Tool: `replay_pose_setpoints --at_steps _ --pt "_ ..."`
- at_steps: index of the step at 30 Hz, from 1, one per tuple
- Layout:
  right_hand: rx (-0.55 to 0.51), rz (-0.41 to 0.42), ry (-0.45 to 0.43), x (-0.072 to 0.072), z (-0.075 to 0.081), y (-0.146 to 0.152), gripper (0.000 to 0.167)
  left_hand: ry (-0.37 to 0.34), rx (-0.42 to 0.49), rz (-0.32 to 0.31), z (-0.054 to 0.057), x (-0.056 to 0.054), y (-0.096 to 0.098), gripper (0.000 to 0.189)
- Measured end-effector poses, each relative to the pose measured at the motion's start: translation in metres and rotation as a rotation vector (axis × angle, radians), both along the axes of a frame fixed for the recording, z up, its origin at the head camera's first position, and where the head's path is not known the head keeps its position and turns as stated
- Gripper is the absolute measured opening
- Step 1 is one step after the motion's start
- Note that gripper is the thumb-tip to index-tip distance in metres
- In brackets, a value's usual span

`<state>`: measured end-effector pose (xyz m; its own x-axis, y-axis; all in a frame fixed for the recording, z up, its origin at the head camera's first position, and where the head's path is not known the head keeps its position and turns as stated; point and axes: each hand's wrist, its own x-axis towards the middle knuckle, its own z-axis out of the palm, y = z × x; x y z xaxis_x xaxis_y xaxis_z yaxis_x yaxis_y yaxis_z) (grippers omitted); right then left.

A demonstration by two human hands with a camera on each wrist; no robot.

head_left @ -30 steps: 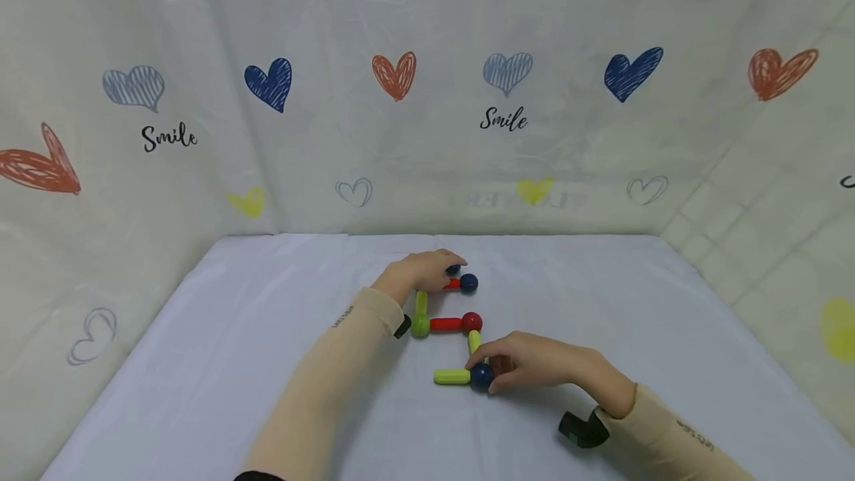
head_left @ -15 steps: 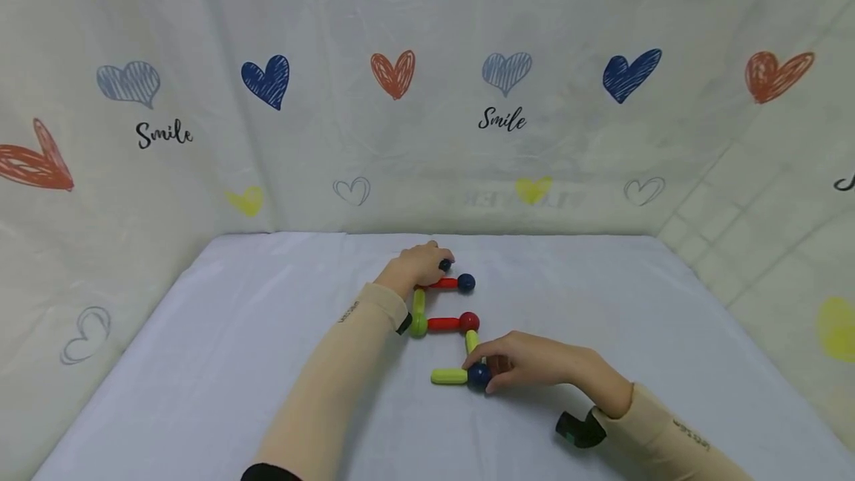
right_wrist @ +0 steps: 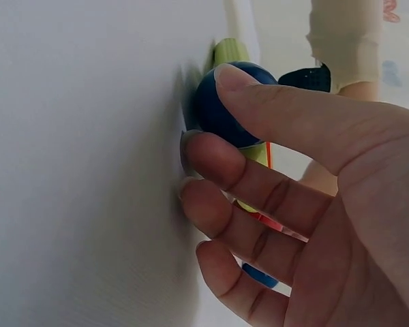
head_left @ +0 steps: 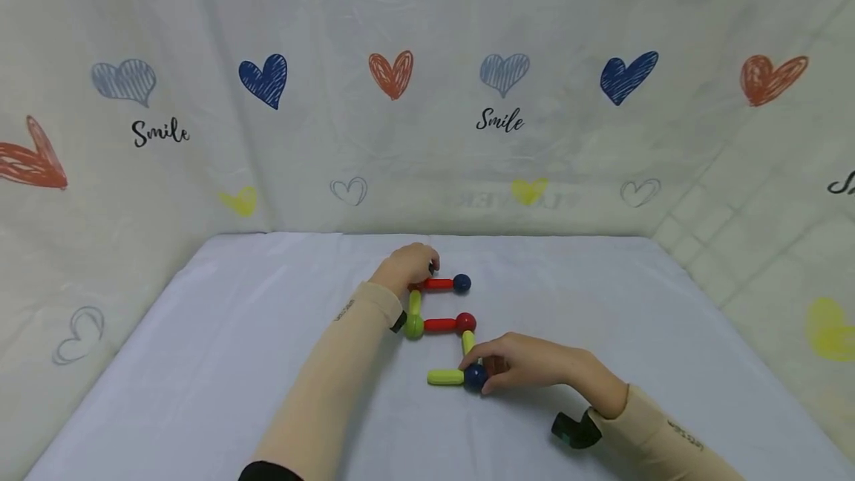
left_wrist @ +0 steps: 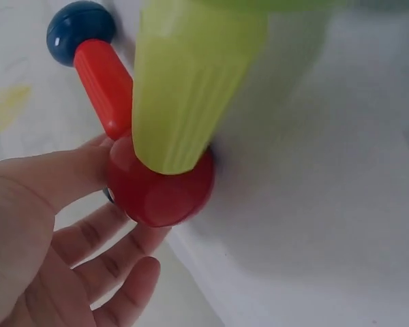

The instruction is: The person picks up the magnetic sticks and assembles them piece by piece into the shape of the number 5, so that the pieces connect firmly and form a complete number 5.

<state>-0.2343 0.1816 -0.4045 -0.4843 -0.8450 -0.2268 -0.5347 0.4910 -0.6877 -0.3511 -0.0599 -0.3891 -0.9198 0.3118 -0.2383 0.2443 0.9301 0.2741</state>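
Toy rods and balls lie joined in a zigzag on the white cloth. My left hand [head_left: 409, 264] is at the far left corner, its fingers round a small dark blue ball [head_left: 431, 267], mostly hidden. Its thumb lies against a red ball [left_wrist: 160, 197], where a lime rod [left_wrist: 191, 88] and a red rod [left_wrist: 102, 82] meet. The red rod ends in another blue ball [head_left: 462, 283]. At the near corner my right hand [head_left: 528, 362] pinches a larger blue ball [right_wrist: 225, 109] between thumb and index finger. A lime rod [head_left: 444, 378] points left from that ball.
The zigzag's middle has a lime ball [head_left: 414, 326], a red rod [head_left: 441, 325] and a red ball [head_left: 465, 323]. A white cloth [head_left: 200, 362] covers the table. Behind it hangs a pale curtain [head_left: 427, 147] printed with hearts.
My left hand has drawn back left with the small blue ball, baring more of the far red rod. My right hand keeps its pinch; the whole view has shifted slightly.
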Motion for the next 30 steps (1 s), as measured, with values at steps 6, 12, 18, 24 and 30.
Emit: replay_pose_setpoints --at_steps 6,12,18,24,30 --pt "-0.032 0.017 -0.011 0.000 -0.003 0.000 0.036 0.100 0.038 -0.022 0.004 0.004 -0.016 0.028" --pt "-0.034 0.007 -0.003 -0.005 -0.003 0.000 0.036 0.260 0.108 -0.043 0.013 0.018 -0.034 0.032" --pt "-0.011 -0.020 0.038 -0.016 -0.002 -0.003 0.037 0.303 0.169 -0.032 0.020 0.044 -0.057 0.033" --pt "-0.013 -0.014 0.067 -0.024 -0.002 -0.008 0.037 0.254 0.257 -0.048 0.013 0.077 -0.077 0.032" --pt "-0.010 -0.021 0.087 -0.030 -0.004 -0.008 0.038 0.152 0.351 -0.105 0.006 0.107 -0.081 0.029"
